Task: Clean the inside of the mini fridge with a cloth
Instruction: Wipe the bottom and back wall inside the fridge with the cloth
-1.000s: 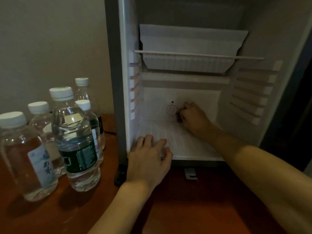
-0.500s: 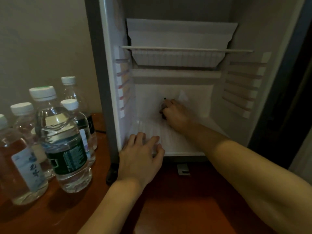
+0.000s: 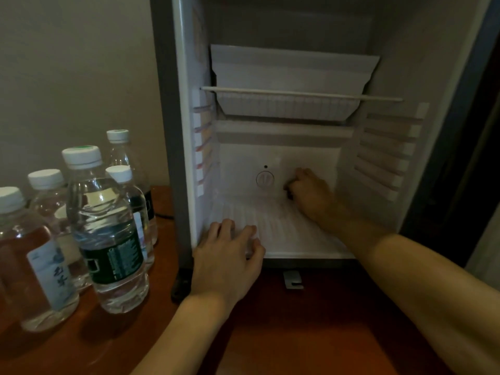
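1. A single wide-angle view is given, worn on the person's head.
2. It is aimed forward and down, close to the open mini fridge.
3. The bench is seen at the bottom and the bottles at the left.

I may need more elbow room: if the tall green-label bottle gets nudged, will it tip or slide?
The green-label bottle looks full, so probably heavy and steady. Tall and narrow, it might tip if struck near its cap, likely into neighbouring bottles.

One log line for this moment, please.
right hand: curled, at white fridge back wall | left hand: flat on ribbed floor | cloth: unseen
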